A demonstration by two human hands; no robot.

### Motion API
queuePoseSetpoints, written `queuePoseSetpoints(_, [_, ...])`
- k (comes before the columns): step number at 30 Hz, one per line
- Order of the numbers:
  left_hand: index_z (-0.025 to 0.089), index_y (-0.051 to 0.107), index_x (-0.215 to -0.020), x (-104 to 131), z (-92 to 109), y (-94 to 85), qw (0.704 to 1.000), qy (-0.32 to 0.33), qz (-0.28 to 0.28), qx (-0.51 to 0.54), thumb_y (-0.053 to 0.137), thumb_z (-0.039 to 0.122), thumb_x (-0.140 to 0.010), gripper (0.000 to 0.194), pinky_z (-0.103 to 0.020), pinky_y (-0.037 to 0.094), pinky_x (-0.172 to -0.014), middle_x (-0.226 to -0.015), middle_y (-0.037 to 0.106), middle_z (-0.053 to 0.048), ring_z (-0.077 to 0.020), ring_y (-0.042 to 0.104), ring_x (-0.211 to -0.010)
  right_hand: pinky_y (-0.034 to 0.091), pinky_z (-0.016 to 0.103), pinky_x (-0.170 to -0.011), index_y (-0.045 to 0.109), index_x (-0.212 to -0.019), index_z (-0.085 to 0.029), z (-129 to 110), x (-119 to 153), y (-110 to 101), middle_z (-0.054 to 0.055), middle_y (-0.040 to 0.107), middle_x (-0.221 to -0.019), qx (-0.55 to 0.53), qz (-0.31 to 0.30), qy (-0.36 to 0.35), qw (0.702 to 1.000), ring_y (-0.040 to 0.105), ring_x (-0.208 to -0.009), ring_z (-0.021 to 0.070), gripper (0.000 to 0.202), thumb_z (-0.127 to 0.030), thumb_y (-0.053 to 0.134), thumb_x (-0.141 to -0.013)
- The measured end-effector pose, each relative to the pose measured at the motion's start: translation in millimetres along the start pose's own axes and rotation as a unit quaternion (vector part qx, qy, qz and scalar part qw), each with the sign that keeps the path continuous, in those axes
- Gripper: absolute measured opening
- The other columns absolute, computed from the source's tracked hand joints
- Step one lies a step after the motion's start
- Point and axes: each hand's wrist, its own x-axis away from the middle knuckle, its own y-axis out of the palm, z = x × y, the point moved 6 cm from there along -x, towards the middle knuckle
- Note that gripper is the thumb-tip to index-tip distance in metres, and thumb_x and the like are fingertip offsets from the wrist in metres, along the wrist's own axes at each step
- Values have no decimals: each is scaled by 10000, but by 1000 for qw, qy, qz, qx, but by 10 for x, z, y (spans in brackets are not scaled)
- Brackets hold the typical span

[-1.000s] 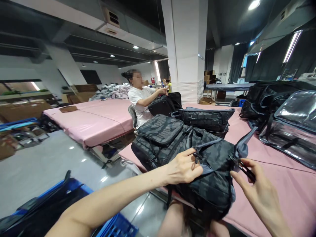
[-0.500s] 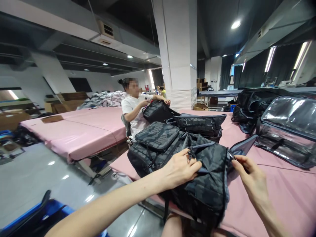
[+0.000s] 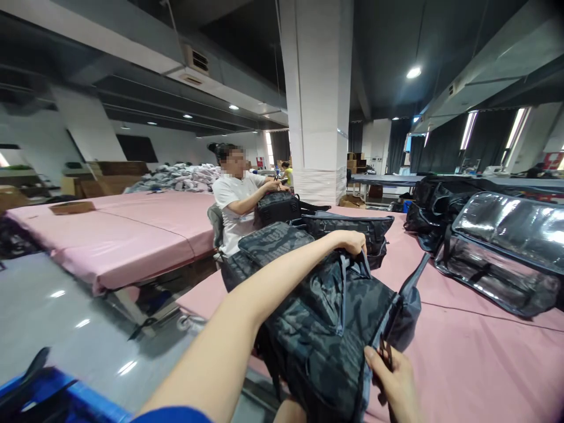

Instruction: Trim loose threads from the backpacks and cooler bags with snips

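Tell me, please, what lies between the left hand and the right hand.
In the head view, a stretch of the dark camouflage bag lies between the left hand and the right hand.

Near table (image 3: pixel 467 376): pink sheet cover, one dark line running across it. Borne thereon: one large dark-grey camouflage fabric bag with pale grey edging (image 3: pixel 308 346), overhanging the front edge; behind it, a second dark camouflage bag (image 3: pixel 346 228); towards the right, a heap of black bags (image 3: pixel 434 202) and, just beside, one boxy case of shiny silvery sheet (image 3: pixel 506 222). Far table (image 3: pixel 150 226): matching pink cover; one flat brown cardboard piece (image 3: pixel 73 207).
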Motion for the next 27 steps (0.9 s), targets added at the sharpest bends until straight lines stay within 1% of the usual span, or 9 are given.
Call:
queuePoseSetpoints(3, [177, 715, -937, -87, -95, 216, 991, 29, -84, 103, 634, 64, -632, 335, -211, 505, -690, -836, 712, -1, -131, 623, -720, 241, 195, -382, 418, -547, -189, -14, 22, -57, -39, 332, -506, 44, -19, -31, 998, 331, -479, 89, 441, -580, 573, -678])
queuePoseSetpoints(7, [98, 709, -933, -163, -222, 431, 978, 10, -82, 192, 609, 97, -640, 309, -193, 485, -613, -756, 698, -18, -109, 578, -624, 373, 220, -486, 461, -505, -182, -238, -127, -248, -18, 457, -495, 154, -93, -119, 976, 449, -499, 115, 432, -546, 563, -714])
queuePoseSetpoints(8, [91, 712, -909, -180, -244, 465, 975, 5, -78, 208, 611, 94, -633, 294, -191, 478, -602, -731, 691, -16, -105, 566, -609, 398, 229, -511, 522, -544, -185, -334, -188, -334, -4, 523, -529, 184, -86, -139, 969, 500, -524, 133, 415, -558, 555, -721])
queuePoseSetpoints(10, [90, 715, -865, -207, -271, 507, 970, -1, -72, 234, 617, 84, -616, 267, -185, 464, -592, -695, 675, -6, -97, 546, -597, 427, 251, -546, 631, -733, -206, -591, -324, -529, 20, 635, -657, 261, -8, -187, 947, 582, -593, 172, 401, -597, 544, -720])
queuePoseSetpoints(12, [89, 715, -835, -223, -279, 525, 965, -4, -70, 253, 620, 74, -600, 254, -184, 453, -587, -664, 659, 3, -93, 531, -589, 424, 272, -547, 632, -950, -233, -881, -450, -629, 35, 679, -786, 362, 85, -244, 896, 622, -653, 206, 470, -629, 531, -718])
queuePoseSetpoints(15, [81, 714, -815, -223, -279, 535, 959, -6, -75, 273, 626, 76, -584, 248, -191, 444, -574, -625, 636, 11, -94, 517, -571, 405, 278, -560, 591, -1038, -250, -1164, -650, -467, 39, 683, -867, 488, 100, -311, 809, 640, -739, 220, 404, -557, 456, -813])
queuePoseSetpoints(19, [96, 713, -804, -215, -283, 541, 953, -2, -81, 291, 641, 87, -579, 237, -185, 437, -570, -617, 625, 28, -92, 514, -578, 382, 261, -582, 621, -937, -250, -1231, -848, -151, 30, 677, -819, 562, 49, -357, 744, 635, -772, 192, 248, -422, 458, -865])
queuePoseSetpoints(23, [105, 717, -782, -236, -306, 555, 949, 0, -76, 306, 635, 69, -566, 234, -192, 441, -586, -612, 627, 31, -94, 513, -579, 358, 264, -559, 640, -928, -255, -1203, -885, -71, 24, 685, -832, 602, 50, -367, 708, 637, -762, 193, 208, -382, 490, -860])
queuePoseSetpoints(27, [97, 716, -763, -255, -302, 572, 946, 7, -75, 316, 618, 51, -554, 235, -204, 451, -589, -614, 635, 21, -96, 514, -567, 357, 259, -564, 648, -890, -258, -1214, -863, -108, 6, 695, -829, 596, 45, -380, 706, 644, -751, 176, 210, -366, 468, -877])
